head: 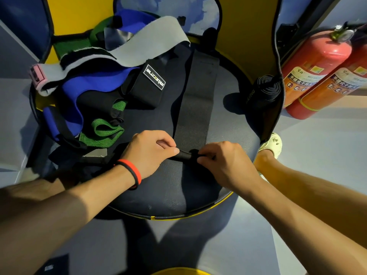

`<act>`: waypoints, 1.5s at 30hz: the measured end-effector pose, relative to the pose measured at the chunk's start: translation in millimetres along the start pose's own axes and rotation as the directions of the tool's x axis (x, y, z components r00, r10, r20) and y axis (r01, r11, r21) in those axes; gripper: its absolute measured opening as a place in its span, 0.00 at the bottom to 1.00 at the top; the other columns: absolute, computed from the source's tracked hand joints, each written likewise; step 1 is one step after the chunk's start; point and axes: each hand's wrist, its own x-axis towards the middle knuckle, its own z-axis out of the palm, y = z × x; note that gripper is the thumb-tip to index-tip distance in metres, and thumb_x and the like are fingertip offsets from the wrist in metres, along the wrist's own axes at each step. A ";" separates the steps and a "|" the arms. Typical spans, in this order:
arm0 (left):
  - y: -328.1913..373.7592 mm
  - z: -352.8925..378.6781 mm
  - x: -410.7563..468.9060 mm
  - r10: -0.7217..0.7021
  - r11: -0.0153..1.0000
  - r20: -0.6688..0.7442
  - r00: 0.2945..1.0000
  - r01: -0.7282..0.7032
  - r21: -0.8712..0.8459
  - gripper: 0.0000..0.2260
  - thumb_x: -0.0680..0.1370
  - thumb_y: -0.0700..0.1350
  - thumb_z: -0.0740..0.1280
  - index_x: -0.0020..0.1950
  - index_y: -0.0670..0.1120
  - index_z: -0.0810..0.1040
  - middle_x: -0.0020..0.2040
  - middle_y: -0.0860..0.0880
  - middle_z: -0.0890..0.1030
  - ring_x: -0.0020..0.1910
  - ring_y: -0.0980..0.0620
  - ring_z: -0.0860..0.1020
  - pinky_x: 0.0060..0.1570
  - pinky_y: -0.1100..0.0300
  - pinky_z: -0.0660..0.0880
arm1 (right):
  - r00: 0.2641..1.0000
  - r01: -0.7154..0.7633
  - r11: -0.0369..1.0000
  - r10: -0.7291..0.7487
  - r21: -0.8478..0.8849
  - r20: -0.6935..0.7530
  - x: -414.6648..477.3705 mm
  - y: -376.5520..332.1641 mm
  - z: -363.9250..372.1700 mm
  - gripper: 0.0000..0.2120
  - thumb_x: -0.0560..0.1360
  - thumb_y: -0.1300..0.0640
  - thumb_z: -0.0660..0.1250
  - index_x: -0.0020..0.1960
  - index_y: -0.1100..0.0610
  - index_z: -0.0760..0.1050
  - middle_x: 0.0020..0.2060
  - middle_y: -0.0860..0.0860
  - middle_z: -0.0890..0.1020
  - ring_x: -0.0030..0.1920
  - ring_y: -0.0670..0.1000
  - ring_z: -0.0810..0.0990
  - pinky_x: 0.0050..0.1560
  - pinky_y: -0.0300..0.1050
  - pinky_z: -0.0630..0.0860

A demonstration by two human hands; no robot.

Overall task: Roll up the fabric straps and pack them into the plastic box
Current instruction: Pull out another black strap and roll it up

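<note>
A long black fabric strap (196, 100) lies stretched out across the dark round seat (172, 187), running away from me. Its near end is wound into a small tight roll (184, 155). My left hand (151, 153) pinches the left end of that roll and my right hand (224, 163) pinches the right end. A tangle of other straps sits at the left: grey (147, 40), blue (89, 84), green (103, 132) and a black one with a white label (147, 84). A finished black roll (266, 88) stands at the seat's right edge. No plastic box is in view.
Two red fire extinguishers (317, 72) lie on the floor to the right of the seat. A foot in a pale sandal (273, 143) stands by the seat's right edge. A yellow and blue backrest (248, 26) rises behind the seat.
</note>
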 end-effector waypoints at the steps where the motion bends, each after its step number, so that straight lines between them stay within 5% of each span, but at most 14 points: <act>1: -0.3 1.0 -1.8 0.023 1.000 -0.014 1.000 -0.023 0.001 0.03 0.72 0.47 0.77 0.40 0.53 0.84 0.33 0.58 0.82 0.37 0.64 0.80 0.35 0.76 0.69 | 1.000 -0.032 0.999 0.031 0.034 0.001 1.9 0.7 -0.9 0.08 0.76 0.48 0.71 0.53 0.47 0.84 0.43 0.49 0.85 0.46 0.56 0.81 0.47 0.50 0.78; 7: -5.1 -1.7 -5.4 0.095 0.994 -0.006 0.995 -0.095 0.052 0.07 0.68 0.49 0.81 0.43 0.55 0.87 0.39 0.58 0.83 0.41 0.65 0.80 0.39 0.77 0.68 | 0.974 -0.218 0.948 0.196 0.234 0.113 8.4 1.3 -8.7 0.02 0.73 0.52 0.77 0.41 0.48 0.86 0.32 0.48 0.84 0.33 0.43 0.80 0.36 0.36 0.74; 11: -5.8 -1.6 -6.6 0.040 0.995 0.037 0.999 -0.043 0.090 0.05 0.68 0.51 0.80 0.41 0.57 0.87 0.37 0.59 0.83 0.40 0.62 0.80 0.38 0.74 0.68 | 0.926 -0.350 0.870 0.264 0.347 0.271 11.7 2.7 -11.2 0.03 0.71 0.54 0.79 0.41 0.53 0.87 0.33 0.55 0.86 0.41 0.59 0.86 0.47 0.58 0.84; 14: -5.3 0.6 -5.5 0.033 0.996 0.034 0.999 -0.036 0.087 0.03 0.68 0.51 0.80 0.38 0.56 0.87 0.37 0.57 0.83 0.39 0.61 0.80 0.39 0.71 0.69 | 0.902 -0.404 0.826 0.290 0.392 0.318 12.4 2.0 -11.8 0.06 0.72 0.56 0.79 0.40 0.56 0.84 0.32 0.58 0.86 0.42 0.61 0.87 0.50 0.59 0.84; 18: -3.1 1.9 -1.7 -0.040 0.999 0.067 0.997 0.043 -0.034 0.04 0.71 0.47 0.78 0.38 0.51 0.86 0.32 0.55 0.84 0.33 0.60 0.81 0.37 0.71 0.71 | 0.977 -0.208 0.941 0.185 0.267 0.108 10.4 2.8 -8.7 0.10 0.70 0.53 0.79 0.40 0.53 0.78 0.32 0.47 0.82 0.33 0.45 0.79 0.35 0.40 0.74; 21: -2.0 3.0 0.8 -0.051 0.995 0.076 0.996 0.057 -0.086 0.05 0.71 0.43 0.78 0.37 0.47 0.84 0.32 0.52 0.84 0.31 0.58 0.82 0.37 0.68 0.74 | 0.999 0.044 0.992 -0.044 0.120 -0.006 4.1 2.4 -5.2 0.10 0.72 0.53 0.76 0.41 0.50 0.74 0.38 0.45 0.78 0.40 0.48 0.76 0.41 0.49 0.75; 25: -1.9 3.6 2.2 -0.049 0.993 0.083 0.995 0.057 -0.099 0.05 0.72 0.42 0.78 0.38 0.46 0.83 0.31 0.52 0.83 0.30 0.58 0.81 0.34 0.69 0.73 | 0.975 0.220 0.975 -0.217 -0.045 0.052 -8.4 -1.2 -3.7 0.11 0.73 0.50 0.72 0.50 0.47 0.71 0.46 0.45 0.72 0.44 0.52 0.75 0.43 0.55 0.76; 31: -2.5 3.9 -2.4 -0.012 1.000 0.017 1.000 0.012 0.001 0.06 0.71 0.49 0.78 0.36 0.53 0.83 0.34 0.56 0.83 0.36 0.59 0.82 0.38 0.67 0.73 | 0.985 0.166 0.984 -0.169 -0.067 -0.040 -11.5 -7.8 5.8 0.10 0.74 0.56 0.73 0.50 0.52 0.72 0.49 0.49 0.72 0.43 0.54 0.75 0.43 0.55 0.77; 35: -2.3 0.2 -8.1 0.033 0.996 0.017 0.999 -0.035 0.087 0.07 0.68 0.52 0.80 0.44 0.57 0.85 0.43 0.59 0.82 0.43 0.64 0.79 0.38 0.77 0.68 | 0.988 0.134 0.988 -0.140 -0.078 -0.072 -9.7 -7.3 3.1 0.08 0.75 0.52 0.71 0.53 0.50 0.77 0.48 0.48 0.75 0.46 0.53 0.76 0.45 0.52 0.77; 45: -5.8 2.4 -1.3 0.077 0.988 0.013 0.997 -0.078 0.131 0.09 0.75 0.52 0.75 0.54 0.52 0.86 0.48 0.56 0.80 0.45 0.60 0.78 0.43 0.73 0.68 | 0.981 0.117 0.992 -0.123 -0.049 -0.150 -4.4 -0.4 5.9 0.09 0.80 0.50 0.68 0.56 0.50 0.83 0.48 0.49 0.78 0.47 0.53 0.79 0.47 0.54 0.79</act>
